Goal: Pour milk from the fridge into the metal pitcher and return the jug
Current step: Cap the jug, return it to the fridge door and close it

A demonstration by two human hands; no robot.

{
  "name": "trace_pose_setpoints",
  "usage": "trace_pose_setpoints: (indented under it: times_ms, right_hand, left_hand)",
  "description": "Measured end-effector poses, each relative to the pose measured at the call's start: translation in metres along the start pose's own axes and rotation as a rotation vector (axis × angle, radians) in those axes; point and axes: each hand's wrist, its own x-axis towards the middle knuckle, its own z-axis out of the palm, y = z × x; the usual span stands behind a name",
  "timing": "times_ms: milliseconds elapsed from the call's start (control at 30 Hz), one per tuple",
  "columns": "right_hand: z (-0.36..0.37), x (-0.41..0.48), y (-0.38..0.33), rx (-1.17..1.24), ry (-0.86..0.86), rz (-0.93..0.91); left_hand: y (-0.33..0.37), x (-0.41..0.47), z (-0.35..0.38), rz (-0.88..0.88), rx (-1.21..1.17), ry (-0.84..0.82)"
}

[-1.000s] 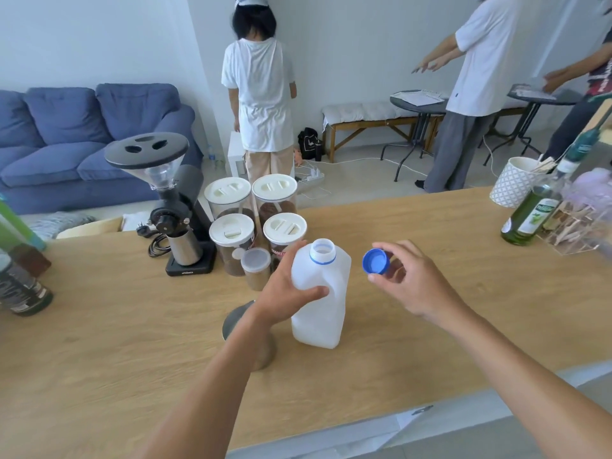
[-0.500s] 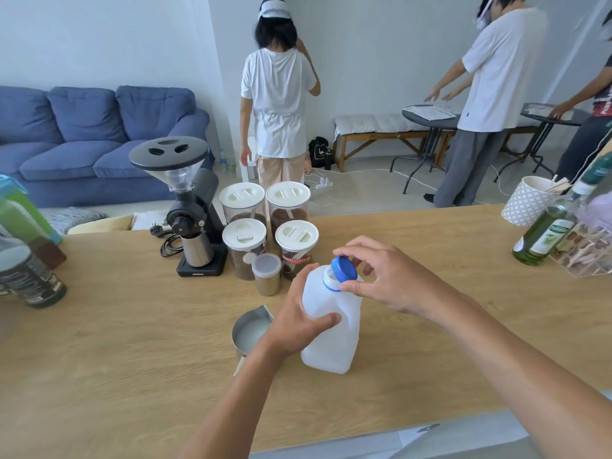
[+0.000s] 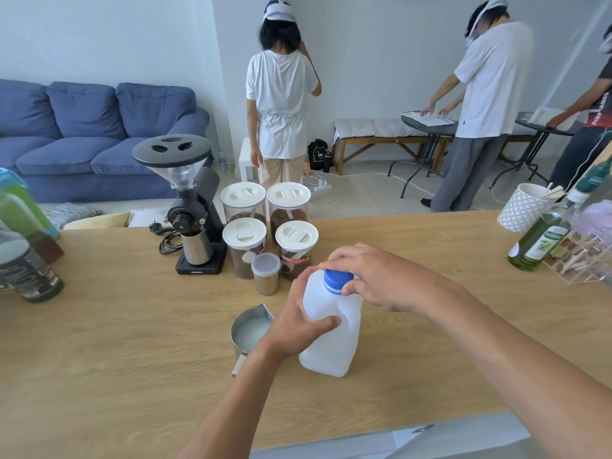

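Note:
A white plastic milk jug (image 3: pixel 334 342) stands upright on the wooden counter (image 3: pixel 132 342). My left hand (image 3: pixel 298 321) grips its body from the left. My right hand (image 3: pixel 374 279) holds the blue cap (image 3: pixel 336 280) on the jug's neck with its fingertips. The metal pitcher (image 3: pixel 250 331) stands just left of the jug, partly behind my left wrist, with milk in it.
Behind the jug stand several white-lidded canisters (image 3: pixel 270 223), a small steel tin (image 3: pixel 266 278) and a black coffee grinder (image 3: pixel 188 207). Cans (image 3: pixel 29 273) stand at the left edge, an olive oil bottle (image 3: pixel 543 240) and a clear organiser at the right. People stand beyond the counter.
My right hand brought the blue cap from beside the jug onto its neck and now grips it there. The camera tilted up slightly, revealing the pitcher with milk.

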Motion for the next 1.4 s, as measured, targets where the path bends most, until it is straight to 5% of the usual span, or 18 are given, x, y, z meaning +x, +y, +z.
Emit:
trace_pose_setpoints:
  times_ms: [233, 433, 633, 767, 967, 1100, 1267, 1400]
  right_hand:
    - [0.0, -0.004, -0.015, -0.244, 0.147, 0.169]
    - [-0.003, -0.01, -0.007, -0.041, 0.045, 0.103]
    - [0.009, -0.005, -0.012, -0.227, 0.249, 0.162]
    - [0.005, -0.014, -0.009, -0.011, 0.102, 0.092]
    - [0.009, -0.009, -0.012, -0.238, 0.232, 0.174]
    - [0.009, -0.017, -0.009, -0.039, 0.121, 0.149]
    - [0.016, -0.014, -0.008, -0.143, 0.235, 0.149]
    - [0.043, -0.024, 0.011, 0.214, 0.302, 0.142]
  left_hand:
    - [-0.001, -0.005, 0.001, -0.033, -0.025, -0.013]
    - [0.0, -0.006, 0.001, -0.018, 0.006, 0.0]
    - [-0.001, -0.007, 0.002, -0.011, 0.019, 0.0]
    - [-0.001, -0.008, 0.0, 0.006, 0.03, 0.008]
    - [-0.002, -0.005, 0.002, 0.011, 0.052, -0.009]
    - [-0.005, -0.006, 0.001, 0.027, 0.048, -0.012]
    - [-0.007, -0.006, 0.002, 0.023, 0.034, -0.023]
    - [-0.004, -0.008, 0.004, 0.021, 0.015, -0.025]
